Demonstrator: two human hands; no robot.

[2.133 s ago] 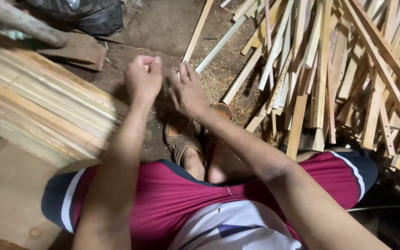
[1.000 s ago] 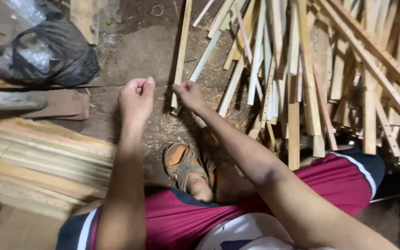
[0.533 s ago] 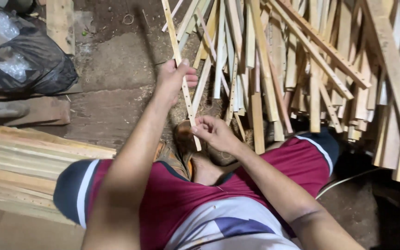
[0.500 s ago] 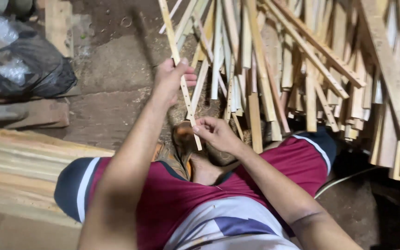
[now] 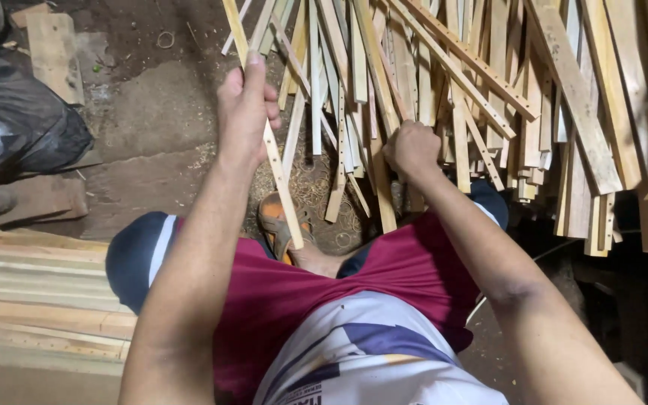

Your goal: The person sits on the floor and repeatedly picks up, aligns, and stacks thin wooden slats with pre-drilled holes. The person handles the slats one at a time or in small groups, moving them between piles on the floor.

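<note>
My left hand (image 5: 247, 106) is closed around a thin pale wooden slat (image 5: 282, 187) that runs from the top of the view down to my knee. My right hand (image 5: 412, 148) is closed on the lower ends of slats in a big loose pile of wooden slats (image 5: 489, 90) spread in front of me. I sit with maroon shorts (image 5: 301, 300) and an orange sandal (image 5: 277, 223) below the slat.
A stack of long planks (image 5: 39, 300) lies at my left. A black plastic bag (image 5: 16, 131) and a short board (image 5: 54, 52) sit at the upper left on a dirt floor (image 5: 151, 112) with sawdust. Dark shadow fills the lower right.
My left hand has kept hold of the single slat and lifted it slightly. My right hand left that slat's lower end and moved right into the pile, closing on slat ends there.
</note>
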